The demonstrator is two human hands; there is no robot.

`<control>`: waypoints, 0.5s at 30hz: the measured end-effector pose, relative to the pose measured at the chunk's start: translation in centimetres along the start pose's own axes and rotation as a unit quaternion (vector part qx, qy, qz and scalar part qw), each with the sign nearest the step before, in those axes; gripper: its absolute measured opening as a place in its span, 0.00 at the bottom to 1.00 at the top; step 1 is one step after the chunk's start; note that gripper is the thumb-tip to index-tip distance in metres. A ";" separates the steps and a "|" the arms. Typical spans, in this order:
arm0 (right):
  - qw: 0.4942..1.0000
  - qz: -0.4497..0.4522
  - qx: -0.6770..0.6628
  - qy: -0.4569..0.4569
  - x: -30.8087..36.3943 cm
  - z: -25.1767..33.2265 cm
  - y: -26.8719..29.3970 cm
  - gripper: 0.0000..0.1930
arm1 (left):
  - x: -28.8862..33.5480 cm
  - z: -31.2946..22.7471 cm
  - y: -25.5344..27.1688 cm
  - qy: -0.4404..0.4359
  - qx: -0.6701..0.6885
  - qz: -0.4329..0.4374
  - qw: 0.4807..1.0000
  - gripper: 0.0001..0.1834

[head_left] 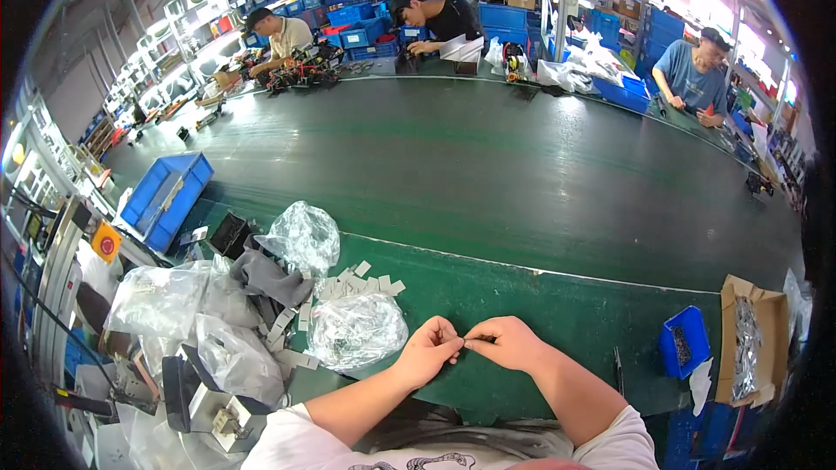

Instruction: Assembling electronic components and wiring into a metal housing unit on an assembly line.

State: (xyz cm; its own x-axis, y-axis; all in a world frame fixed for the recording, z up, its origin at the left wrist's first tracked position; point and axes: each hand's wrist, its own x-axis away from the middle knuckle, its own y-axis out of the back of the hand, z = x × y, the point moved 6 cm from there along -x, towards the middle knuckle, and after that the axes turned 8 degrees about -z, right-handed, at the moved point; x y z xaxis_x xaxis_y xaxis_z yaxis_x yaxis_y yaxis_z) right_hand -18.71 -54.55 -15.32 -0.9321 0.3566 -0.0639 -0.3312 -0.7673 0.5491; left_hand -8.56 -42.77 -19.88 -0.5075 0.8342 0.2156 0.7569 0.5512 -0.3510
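Over the near edge of the green work surface (488,278), my left hand (431,350) and my right hand (503,344) meet fingertip to fingertip. Both are closed in a pinch around something small and dark, too tiny to name. Just left of my left hand lies a clear plastic bag (357,331). Behind that bag, small light-grey flat pieces (370,283) are scattered on the surface. Right of my right forearm a thin dark tool (619,372), perhaps tweezers, rests near the edge.
At the right stand a blue bin (684,342) of small dark parts and a cardboard box (730,296) with silvery packets. Plastic bags (161,300), a grey cloth (266,274) and a tilted blue crate (165,200) crowd the left. Several people sit beyond the dark belt (453,165).
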 end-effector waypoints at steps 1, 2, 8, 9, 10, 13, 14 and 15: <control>1.000 0.000 0.003 0.004 0.0 0.0 0.0 0.09 | 0.1 0.0 -0.1 -0.003 0.000 0.001 1.000 0.07; 1.000 0.000 0.003 0.005 0.1 0.1 0.1 0.09 | 0.1 0.0 -0.1 -0.004 -0.001 0.001 1.000 0.07; 1.000 0.011 0.011 -0.018 0.1 -0.1 0.0 0.09 | 0.0 0.2 0.0 0.004 -0.006 0.000 1.000 0.07; 1.000 0.009 0.001 -0.024 0.2 -0.3 0.0 0.09 | 0.0 0.2 -0.1 0.004 -0.002 0.001 1.000 0.07; 0.999 0.006 -0.008 -0.030 0.1 -0.4 0.0 0.09 | 0.0 0.1 -0.1 0.003 0.001 0.002 1.000 0.07; 1.000 0.007 0.010 -0.017 -0.1 0.1 0.1 0.09 | 0.1 -0.1 0.0 0.002 -0.012 0.001 1.000 0.07; 1.000 0.007 0.010 -0.017 -0.1 0.0 0.0 0.09 | 0.0 -0.1 0.1 0.002 -0.013 0.002 1.000 0.07; 1.000 0.006 0.004 -0.012 -0.1 -0.1 0.0 0.09 | 0.0 0.1 0.2 -0.001 -0.009 0.004 1.000 0.07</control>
State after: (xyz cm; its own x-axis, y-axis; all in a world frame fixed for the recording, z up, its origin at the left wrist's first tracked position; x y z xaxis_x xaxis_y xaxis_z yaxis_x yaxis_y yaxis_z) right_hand -18.58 -54.61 -15.38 -0.9325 0.3594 -0.0371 -0.3178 -0.7672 0.5571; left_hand -8.45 -42.71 -19.99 -0.5017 0.8388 0.2113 0.7685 0.5443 -0.3363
